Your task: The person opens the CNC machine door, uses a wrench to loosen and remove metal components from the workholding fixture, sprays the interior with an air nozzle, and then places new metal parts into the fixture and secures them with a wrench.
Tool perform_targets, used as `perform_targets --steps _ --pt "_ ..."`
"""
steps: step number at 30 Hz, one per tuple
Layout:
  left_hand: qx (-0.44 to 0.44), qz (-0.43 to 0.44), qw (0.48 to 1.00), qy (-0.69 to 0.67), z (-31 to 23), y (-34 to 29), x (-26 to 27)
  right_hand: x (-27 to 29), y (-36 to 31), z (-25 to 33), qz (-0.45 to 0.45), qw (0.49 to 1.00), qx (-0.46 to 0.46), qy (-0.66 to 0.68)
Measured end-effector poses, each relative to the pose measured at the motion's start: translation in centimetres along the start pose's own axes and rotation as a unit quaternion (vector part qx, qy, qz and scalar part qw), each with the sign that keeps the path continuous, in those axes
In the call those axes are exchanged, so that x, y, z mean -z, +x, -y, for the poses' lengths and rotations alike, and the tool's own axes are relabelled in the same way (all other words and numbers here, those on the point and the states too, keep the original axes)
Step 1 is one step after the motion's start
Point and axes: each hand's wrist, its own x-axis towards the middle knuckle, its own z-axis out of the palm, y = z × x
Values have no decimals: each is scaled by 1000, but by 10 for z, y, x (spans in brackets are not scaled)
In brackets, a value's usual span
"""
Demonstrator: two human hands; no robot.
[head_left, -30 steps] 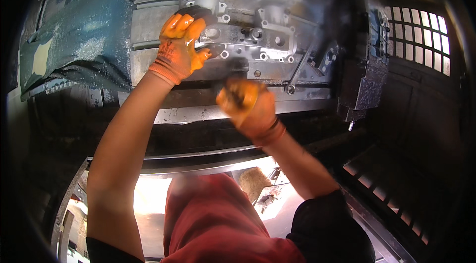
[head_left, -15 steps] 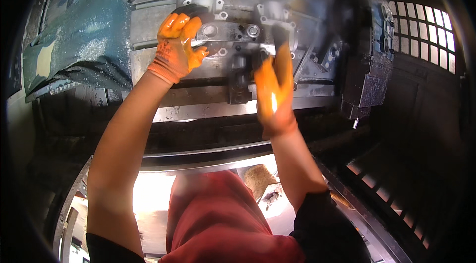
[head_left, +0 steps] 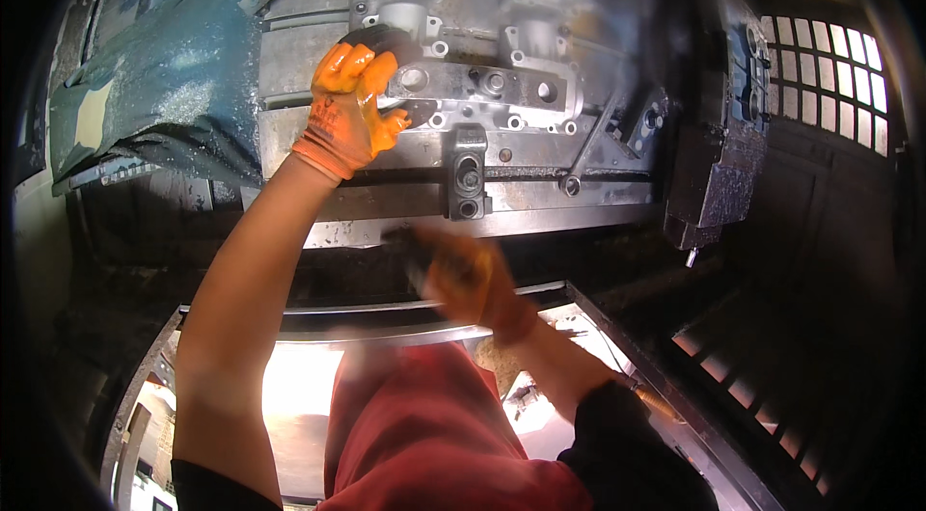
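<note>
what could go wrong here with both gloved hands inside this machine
The left hand rests on the grey metal casting clamped to the fixture plate; its edges and bolt bosses might nick or snag the orange glove. The right hand is motion-blurred below the plate, so it may knock the dark clamp block or the plate's lower edge. Both arms reach deep in, which makes a quick pull-back hard.

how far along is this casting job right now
Done: the grey metal casting sits against the fixture plate. In hand: the left hand presses on the casting's left end; the right hand is blurred below the plate, apart from it. Left: whether the black clamp is tight can't be told.
</note>
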Motion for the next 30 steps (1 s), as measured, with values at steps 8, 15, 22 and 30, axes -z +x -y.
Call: perform_targets --steps 8,15,22,30 --pt "24 30 999 15 -3 -2 1 26 36 -9 -56 992 -85 74" --pt "-16 -10 999 28 -7 3 9 37 56 8 -137 979 9 149" --pt "-43 -37 998 22 3 -3 -3 -23 -12 11 -23 996 -52 -65" --pt "-18 -31 998 45 3 -18 -7 -19 -6 -9 90 978 -77 -172"
